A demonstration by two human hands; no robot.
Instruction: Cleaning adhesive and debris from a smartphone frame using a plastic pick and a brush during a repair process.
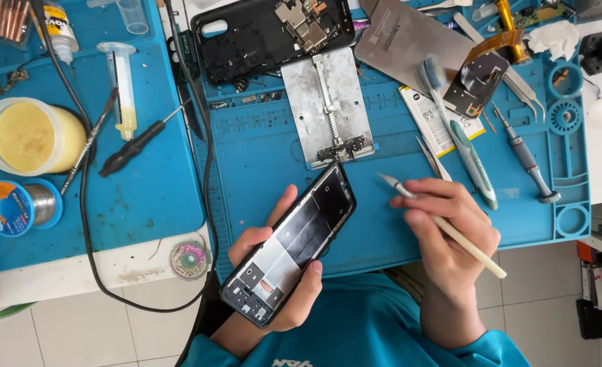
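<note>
Phone frame [290, 248] is gripped by its long edges in left hand [273, 272], near mat's front edge [382, 255]; light, thin, fragile. Scalpel [443, 228] is pinched in right hand [447, 228].

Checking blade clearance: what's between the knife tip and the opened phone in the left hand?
Only bare blue mat lies between the knife tip and the opened phone, in the head view.
</note>
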